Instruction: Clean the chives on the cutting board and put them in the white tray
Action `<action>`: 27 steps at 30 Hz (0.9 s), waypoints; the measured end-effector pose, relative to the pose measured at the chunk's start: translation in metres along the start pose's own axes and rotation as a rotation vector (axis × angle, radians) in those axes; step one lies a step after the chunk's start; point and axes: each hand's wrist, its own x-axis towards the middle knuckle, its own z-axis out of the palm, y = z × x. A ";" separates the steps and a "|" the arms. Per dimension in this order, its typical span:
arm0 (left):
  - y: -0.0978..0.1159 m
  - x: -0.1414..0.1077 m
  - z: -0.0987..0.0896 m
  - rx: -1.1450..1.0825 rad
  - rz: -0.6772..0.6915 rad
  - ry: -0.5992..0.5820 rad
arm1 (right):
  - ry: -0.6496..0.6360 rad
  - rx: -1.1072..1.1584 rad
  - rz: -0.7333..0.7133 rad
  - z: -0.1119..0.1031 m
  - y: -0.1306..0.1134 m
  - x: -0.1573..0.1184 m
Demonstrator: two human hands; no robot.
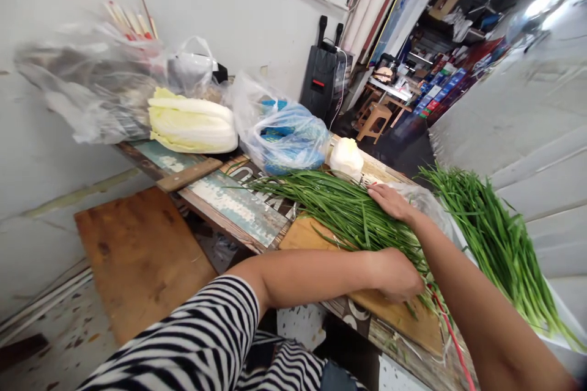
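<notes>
A long, loose bunch of garlic chives [339, 201] lies across a wooden cutting board [307, 235] on the bench. My left hand [398, 275] is closed around the stem end, its fingertips partly hidden beneath the palm. From beside it, a red string [452, 336] trails toward the bench's near right end. On the far side of the bunch rests my right hand [389, 200], fingers stretched out over the leaves. Clear plastic [424, 204] lies just behind that wrist. More garlic chives [499, 238] fill a white container [562, 302] at the right.
Along the back of the bench are a napa cabbage [192, 125], a plastic bag with blue contents [284, 134] and a smaller pale cabbage [346, 159]. A wooden board [142, 250] stands at the left. Beyond the bench are a black speaker [325, 76] and a stool [375, 122].
</notes>
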 end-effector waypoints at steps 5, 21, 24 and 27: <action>-0.002 0.001 0.001 -0.013 0.005 -0.014 | 0.012 0.041 0.006 -0.006 -0.007 0.001; 0.004 -0.005 0.004 0.016 -0.139 0.088 | -0.031 -0.161 0.072 -0.008 -0.025 -0.043; -0.003 -0.001 0.009 0.006 -0.170 0.119 | -0.020 -0.166 0.033 -0.016 -0.035 -0.054; -0.015 0.005 0.012 -0.069 -0.315 0.232 | 0.071 -0.252 -0.020 -0.018 -0.046 -0.069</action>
